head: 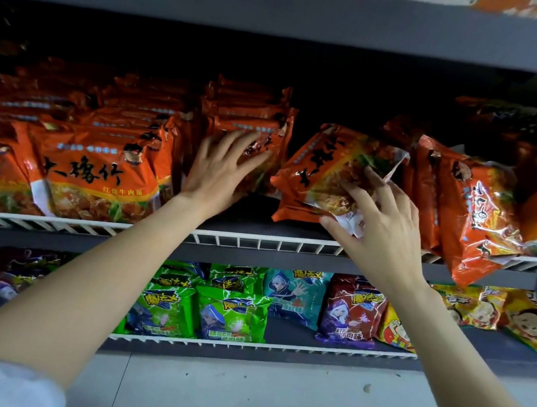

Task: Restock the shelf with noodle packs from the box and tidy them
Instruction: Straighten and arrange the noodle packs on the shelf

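Two hands on middle shelf (258,232). Right hand (379,227) pinches tilted noodle pack (326,172), long axis running far-right. Left hand (221,169), fingers spread flat, presses standing row (248,126). Gap between row and pack; depth behind probably free, too dark. Box unseen.

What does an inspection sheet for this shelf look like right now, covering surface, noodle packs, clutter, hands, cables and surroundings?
Surface: dark shelf with white wire front rail; bare gap mid-shelf.
Job's things: orange noodle packs stacked at left; one tilted noodle pack in the gap; leaning packs overhang the rail at right.
Clutter: nothing seen.
Hands: left hand flat against the middle stack; right hand grips the tilted pack.
Cables: nothing seen.
Surroundings: green snack packs on the lower shelf; pale floor.
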Action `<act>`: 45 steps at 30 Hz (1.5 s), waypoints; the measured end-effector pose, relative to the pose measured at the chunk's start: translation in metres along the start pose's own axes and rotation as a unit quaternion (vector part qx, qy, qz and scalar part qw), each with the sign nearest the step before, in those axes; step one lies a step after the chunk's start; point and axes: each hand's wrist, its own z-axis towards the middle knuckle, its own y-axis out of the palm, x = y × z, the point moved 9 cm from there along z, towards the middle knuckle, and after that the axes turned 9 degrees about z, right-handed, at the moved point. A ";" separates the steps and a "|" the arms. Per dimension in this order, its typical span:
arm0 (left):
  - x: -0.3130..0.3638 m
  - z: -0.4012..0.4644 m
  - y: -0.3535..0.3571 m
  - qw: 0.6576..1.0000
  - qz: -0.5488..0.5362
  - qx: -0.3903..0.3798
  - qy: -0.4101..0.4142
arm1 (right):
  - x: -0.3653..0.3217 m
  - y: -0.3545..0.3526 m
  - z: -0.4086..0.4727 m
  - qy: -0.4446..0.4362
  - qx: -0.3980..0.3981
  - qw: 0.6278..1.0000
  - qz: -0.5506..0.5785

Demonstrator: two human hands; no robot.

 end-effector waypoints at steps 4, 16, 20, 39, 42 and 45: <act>-0.001 -0.003 -0.004 0.998 -0.056 -0.021 0.017 | -0.006 -0.004 0.007 0.028 0.023 0.999 0.017; -0.017 -0.008 -0.022 0.994 -0.035 0.017 -0.106 | -0.010 -0.008 -0.008 0.104 0.062 0.986 0.118; -0.010 0.005 -0.016 0.996 -0.019 0.025 -0.079 | 0.000 -0.009 -0.005 0.147 0.067 0.977 0.139; -0.004 0.006 -0.032 0.954 -0.248 0.017 -0.167 | 0.028 -0.007 0.056 0.192 -0.120 0.969 0.095; -0.012 0.003 -0.026 0.949 -0.279 0.047 -0.135 | 0.024 -0.018 0.061 0.182 -0.114 0.970 0.116; -0.022 -0.007 -0.029 0.928 -0.340 0.092 -0.125 | 0.022 -0.027 0.061 0.197 -0.062 0.948 0.242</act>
